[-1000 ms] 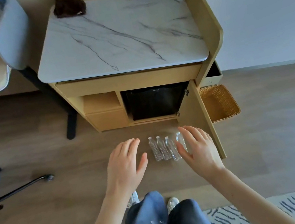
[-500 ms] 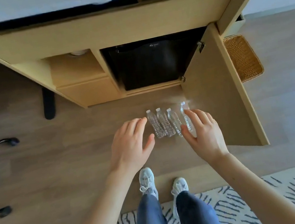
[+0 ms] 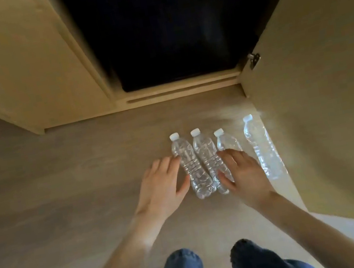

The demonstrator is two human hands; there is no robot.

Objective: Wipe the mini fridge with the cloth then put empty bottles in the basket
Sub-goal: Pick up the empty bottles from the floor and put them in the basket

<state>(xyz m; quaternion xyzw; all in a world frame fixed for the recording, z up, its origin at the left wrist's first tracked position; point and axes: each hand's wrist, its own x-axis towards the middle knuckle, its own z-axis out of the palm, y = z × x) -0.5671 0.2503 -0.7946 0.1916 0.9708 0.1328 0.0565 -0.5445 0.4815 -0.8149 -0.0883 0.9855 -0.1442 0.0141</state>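
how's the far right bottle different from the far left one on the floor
The far right bottle lies apart from the row, beside the open cabinet door; the far left bottle lies against its neighbour. The left hand is at the far left bottle; nothing touches the far right one. Both are clear, white-capped, lying down.

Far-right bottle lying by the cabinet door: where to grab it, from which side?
Probably the ribbed mid-body of the far-right bottle, from above. It lies flat with its cap away from the person, the open cabinet door crowds its right, and the right hand is beside it.
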